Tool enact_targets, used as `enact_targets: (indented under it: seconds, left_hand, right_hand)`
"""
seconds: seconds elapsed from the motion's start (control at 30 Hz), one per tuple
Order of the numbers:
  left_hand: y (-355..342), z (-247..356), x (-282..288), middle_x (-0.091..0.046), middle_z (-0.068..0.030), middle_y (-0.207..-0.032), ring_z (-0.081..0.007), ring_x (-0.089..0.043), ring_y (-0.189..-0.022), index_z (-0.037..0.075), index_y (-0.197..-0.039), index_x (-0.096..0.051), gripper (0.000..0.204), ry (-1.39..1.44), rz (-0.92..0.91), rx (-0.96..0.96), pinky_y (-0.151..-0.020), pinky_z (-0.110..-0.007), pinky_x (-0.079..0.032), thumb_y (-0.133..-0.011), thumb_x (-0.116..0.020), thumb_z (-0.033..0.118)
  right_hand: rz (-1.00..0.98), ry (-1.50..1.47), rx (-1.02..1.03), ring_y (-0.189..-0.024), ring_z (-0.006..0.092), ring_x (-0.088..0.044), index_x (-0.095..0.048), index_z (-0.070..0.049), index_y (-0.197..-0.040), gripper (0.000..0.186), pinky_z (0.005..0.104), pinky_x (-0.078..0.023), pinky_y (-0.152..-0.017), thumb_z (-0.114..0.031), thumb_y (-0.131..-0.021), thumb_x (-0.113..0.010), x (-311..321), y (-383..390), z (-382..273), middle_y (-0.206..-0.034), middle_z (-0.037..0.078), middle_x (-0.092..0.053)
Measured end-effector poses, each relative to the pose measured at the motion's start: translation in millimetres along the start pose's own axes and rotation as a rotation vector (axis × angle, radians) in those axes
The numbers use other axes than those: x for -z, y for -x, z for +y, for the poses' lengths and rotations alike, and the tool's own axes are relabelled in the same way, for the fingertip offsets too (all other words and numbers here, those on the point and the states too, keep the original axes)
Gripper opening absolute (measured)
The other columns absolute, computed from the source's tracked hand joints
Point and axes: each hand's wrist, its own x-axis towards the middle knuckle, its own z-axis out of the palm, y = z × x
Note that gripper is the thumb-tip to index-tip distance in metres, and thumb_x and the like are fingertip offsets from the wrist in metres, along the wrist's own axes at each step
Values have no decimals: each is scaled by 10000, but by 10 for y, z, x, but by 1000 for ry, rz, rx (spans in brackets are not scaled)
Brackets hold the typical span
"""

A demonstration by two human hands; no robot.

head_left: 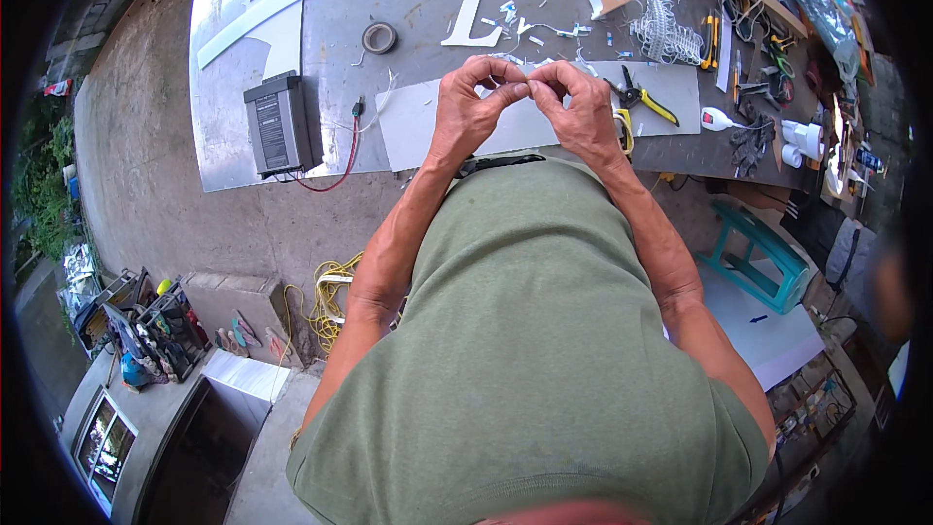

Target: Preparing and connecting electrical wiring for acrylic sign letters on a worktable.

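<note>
Any small piece at the meeting fingertips is almost wholly covered by them, too little showing to name it; it sits in the air above the near side of the worktop (pixel 326 49). The left hand (pixel 476 102) and right hand (pixel 583 109) are both closed into thumb-and-forefinger pinches, tip to tip, the other fingers curled. To fit within such a grip it must be tiny and probably very light, easy to drop; fingertips from both sides look the right hold.

Just beyond lie small white-and-blue modules (pixel 508 12) on thin white wire (pixel 524 27). These should be light, the bodies stiff and the wire limp; they are best taken by the bodies, since pulling the wire could strain its joints.

Under the hands, the pale flat panel (pixel 410 124) looks stiff and is best held by its edges. Near the right hand are yellow-handled cutters (pixel 653 105), to be taken by the handles. Farther out stand a white L-shaped cutout (pixel 472 17), a tape roll (pixel 380 49) and a black power unit (pixel 282 126), likely the heaviest here.
</note>
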Motion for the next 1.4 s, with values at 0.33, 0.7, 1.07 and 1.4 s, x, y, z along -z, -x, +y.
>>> enact_targets:
  seconds: [0.33, 0.7, 1.07, 1.4]
  left_hand:
    - [23, -110, -47, -661, 13, -900, -67, -574, -782, 24, -893, -685, 118, 27, 20, -49, -727, -233, -499, -834, -740, -62]
    - [73, -80, -65, -691, -54, -934, -129, -666, -864, 0, -982, -661, 127, 471, 25, 74, -798, -277, -573, -876, -721, -37]
    - [70, 65, -14, -717, -29, -885, -114, -662, -784, 31, -985, -734, 129, -72, 76, -133, -708, -265, -542, -863, -766, 54]
    - [21, 59, -4, -690, -41, -795, -134, -582, -650, 37, -897, -702, 106, -445, 71, -359, -565, -281, -456, -846, -772, 97]
  right_hand:
    - [-30, -86, -123, -645, 109, -634, -677, -2, -967, 109, 280, -508, -592, -85, -897, -679, -7, 14, -63, -793, 68, -710]
    - [-113, -469, -331, -733, 77, -607, -657, 15, -1020, 169, 237, -503, -659, -144, -966, -640, 3, -32, -118, -815, 29, -673]
    - [-50, -289, -237, -726, 87, -631, -673, 4, -1007, 163, 257, -520, -656, -147, -950, -656, -45, -11, 9, -810, 40, -690]
    - [-47, -50, -92, -680, 135, -655, -664, 17, -980, 144, 299, -541, -634, -110, -913, -666, -49, -24, 21, -807, 89, -695]
